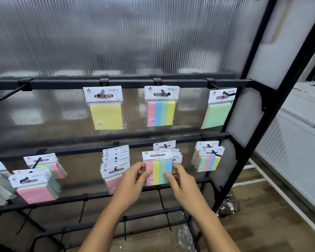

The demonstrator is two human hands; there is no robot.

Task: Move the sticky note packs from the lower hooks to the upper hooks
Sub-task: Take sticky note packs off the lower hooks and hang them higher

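Fingers [141, 167] of the left hand [133, 182] and right hand [183, 185] are pinching the striped pack [159, 172], probably holding it straight for lifting.

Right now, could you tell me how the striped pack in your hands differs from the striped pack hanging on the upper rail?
The held striped pack is gripped by the left hand and right hand, lower down; the upper striped pack hangs untouched on its hook. Held stripes run pink, yellow, green, blue; upper ones pink, blue, green, yellow. Both carry a white STICKY NOTE header.
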